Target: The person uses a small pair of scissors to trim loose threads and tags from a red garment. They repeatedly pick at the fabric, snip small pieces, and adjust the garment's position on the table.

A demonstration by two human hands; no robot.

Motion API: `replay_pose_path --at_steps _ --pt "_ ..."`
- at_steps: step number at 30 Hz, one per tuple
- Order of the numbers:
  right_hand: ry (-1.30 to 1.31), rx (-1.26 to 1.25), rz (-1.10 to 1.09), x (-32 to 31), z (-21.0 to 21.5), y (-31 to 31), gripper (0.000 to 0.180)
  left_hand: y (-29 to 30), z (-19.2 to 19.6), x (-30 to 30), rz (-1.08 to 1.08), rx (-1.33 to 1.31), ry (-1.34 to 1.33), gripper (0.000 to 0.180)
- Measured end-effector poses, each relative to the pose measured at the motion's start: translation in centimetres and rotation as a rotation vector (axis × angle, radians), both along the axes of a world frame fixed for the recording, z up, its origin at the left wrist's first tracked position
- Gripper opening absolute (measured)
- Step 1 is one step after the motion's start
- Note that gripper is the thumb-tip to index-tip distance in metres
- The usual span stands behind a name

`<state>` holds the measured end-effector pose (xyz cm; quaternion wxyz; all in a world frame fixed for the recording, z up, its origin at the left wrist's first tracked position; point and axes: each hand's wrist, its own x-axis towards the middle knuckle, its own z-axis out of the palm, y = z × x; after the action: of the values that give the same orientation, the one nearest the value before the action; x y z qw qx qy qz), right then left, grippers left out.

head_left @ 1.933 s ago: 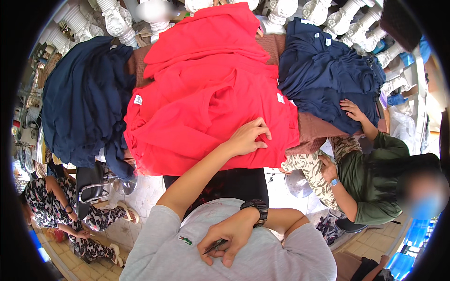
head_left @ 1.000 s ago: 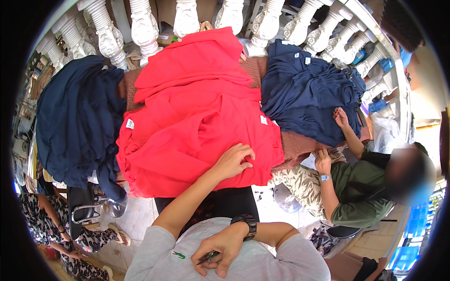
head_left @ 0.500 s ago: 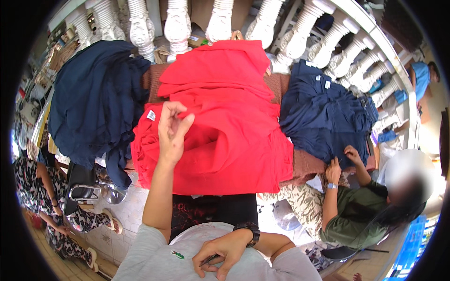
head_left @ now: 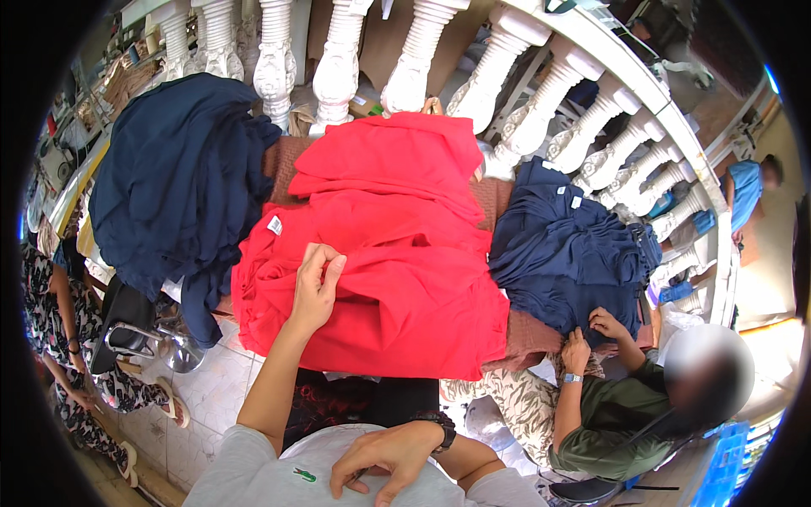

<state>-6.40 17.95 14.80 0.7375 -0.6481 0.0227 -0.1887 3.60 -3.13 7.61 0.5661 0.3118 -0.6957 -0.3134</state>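
The left hand (head_left: pixel 314 286) lay on the red pile (head_left: pixel 384 253), fingers extended and close together, thumb apart, palm down on a fold of the cloth. It pressed the fabric but did not visibly grip it. The left forearm ran from the lower edge up to this hand.

The right hand (head_left: pixel 390 456) rested against the person's own grey shirt (head_left: pixel 253 473), well below the left hand. Its fingers were curled loosely around a thin dark object, possibly a pen (head_left: pixel 359 476); the object was too small to identify. A dark watch (head_left: pixel 439 425) sat on the right wrist.

The red pile spread above and to the right of the left hand, covering most of a brown-covered table (head_left: pixel 532 334). A small white label (head_left: pixel 274 225) showed on the red cloth just up and left of the left hand.

A navy pile (head_left: pixel 173 182) hung well to the left of the left hand. A second navy pile (head_left: pixel 574 253) lay well to the right of it.

A co-worker in a green shirt (head_left: pixel 621 414) sat to the right of the right hand, with both hands (head_left: pixel 591 334) on the lower edge of the second navy pile.

White balusters (head_left: pixel 515 84) stood beyond all piles. A person in patterned clothing (head_left: pixel 51 338) stood at the far left.
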Motion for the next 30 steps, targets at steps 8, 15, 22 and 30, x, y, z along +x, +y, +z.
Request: replay_pose_path --at_steps 8,15,22,30 --pt "0.009 0.054 0.110 2.3 -2.6 0.2 0.050 0.6 1.1 -0.8 -0.356 0.249 -0.089 0.020" --pt "-0.144 0.231 0.325 3.0 -0.9 1.0 0.052 -1.1 -5.2 0.1 -0.450 0.568 -0.060 0.016" --pt "-0.110 0.317 0.324 3.7 -1.3 1.3 0.046 -0.6 -4.7 0.4 -0.531 0.593 0.052 0.016" --pt "-0.078 0.378 0.338 3.2 -1.3 1.5 0.046 -0.6 -4.9 0.1 -0.487 0.570 0.021 0.018"
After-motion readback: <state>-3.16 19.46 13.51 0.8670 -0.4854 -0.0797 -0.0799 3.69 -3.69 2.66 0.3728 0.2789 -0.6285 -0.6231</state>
